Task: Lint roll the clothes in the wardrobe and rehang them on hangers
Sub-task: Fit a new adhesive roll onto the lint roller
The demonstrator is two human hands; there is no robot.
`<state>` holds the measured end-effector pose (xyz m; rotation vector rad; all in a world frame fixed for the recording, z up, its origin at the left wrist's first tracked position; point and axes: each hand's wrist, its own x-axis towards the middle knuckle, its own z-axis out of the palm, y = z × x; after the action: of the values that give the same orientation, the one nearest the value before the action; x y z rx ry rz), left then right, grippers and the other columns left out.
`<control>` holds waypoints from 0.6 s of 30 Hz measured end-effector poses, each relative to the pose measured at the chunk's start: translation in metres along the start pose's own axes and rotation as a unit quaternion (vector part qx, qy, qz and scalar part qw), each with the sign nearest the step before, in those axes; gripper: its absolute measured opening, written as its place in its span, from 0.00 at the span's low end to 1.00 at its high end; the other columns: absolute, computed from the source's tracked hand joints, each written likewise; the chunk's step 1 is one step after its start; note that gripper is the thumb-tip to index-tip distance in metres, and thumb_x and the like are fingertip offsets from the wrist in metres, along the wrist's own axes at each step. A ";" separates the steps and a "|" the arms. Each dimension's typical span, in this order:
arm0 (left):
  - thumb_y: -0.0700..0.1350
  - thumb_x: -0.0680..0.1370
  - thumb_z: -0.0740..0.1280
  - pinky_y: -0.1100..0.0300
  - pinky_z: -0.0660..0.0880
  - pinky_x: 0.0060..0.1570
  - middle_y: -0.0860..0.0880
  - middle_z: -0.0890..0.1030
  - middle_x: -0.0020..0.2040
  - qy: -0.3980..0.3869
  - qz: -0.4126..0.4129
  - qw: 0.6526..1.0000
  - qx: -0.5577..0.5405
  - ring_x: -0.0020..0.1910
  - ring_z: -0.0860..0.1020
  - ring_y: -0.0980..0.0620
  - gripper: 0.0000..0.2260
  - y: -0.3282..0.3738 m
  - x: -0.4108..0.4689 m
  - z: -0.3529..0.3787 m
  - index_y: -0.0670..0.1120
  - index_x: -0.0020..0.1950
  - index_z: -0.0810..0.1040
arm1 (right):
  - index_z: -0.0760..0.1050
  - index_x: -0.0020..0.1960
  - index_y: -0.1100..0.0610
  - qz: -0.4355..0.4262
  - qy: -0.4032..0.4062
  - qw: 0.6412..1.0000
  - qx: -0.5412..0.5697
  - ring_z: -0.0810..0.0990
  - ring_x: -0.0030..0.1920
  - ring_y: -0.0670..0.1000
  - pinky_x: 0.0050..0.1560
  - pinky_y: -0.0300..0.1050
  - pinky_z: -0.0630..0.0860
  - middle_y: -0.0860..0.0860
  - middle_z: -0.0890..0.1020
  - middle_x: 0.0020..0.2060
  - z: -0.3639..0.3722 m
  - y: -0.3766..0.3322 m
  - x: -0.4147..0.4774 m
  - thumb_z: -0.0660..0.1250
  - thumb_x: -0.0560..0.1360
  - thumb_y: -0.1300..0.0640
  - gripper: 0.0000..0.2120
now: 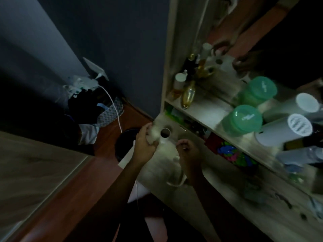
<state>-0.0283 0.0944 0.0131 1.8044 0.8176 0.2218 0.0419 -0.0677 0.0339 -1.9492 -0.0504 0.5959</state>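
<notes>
Holding: left hand (145, 144) wraps the roller (156, 132) just below the shelf (206, 106) edge, its hollow core facing the camera.
Right hand (189, 152): beside the roller, below the shelf; fingers curled, but I cannot tell whether they pinch a sheet.
Risk: a hasty tug could tear a sheet crookedly, or an elbow swing could knock the jar (243, 119) off the shelf.

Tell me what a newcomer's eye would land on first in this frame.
The two hands at centre: the left hand grips a white lint roller, its hollow core facing the camera, and the right hand curls close beside it above the pale dresser top. To the right, a green-lidded jar and a white cylinder with a slotted end stand on the shelf, bright against the dim room.
</notes>
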 end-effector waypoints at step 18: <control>0.43 0.73 0.75 0.69 0.76 0.49 0.59 0.79 0.52 0.017 0.056 0.996 0.070 0.51 0.78 0.68 0.17 0.027 -0.023 0.023 0.49 0.59 0.76 | 0.75 0.61 0.53 -0.151 -0.051 0.943 -0.291 0.74 0.61 0.51 0.66 0.49 0.71 0.51 0.79 0.59 -0.012 0.072 0.078 0.72 0.70 0.55 0.19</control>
<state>-0.0221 0.0580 0.0339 1.9858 0.7727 0.2748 0.0988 -0.0872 -0.0543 -2.4091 -0.6458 0.5092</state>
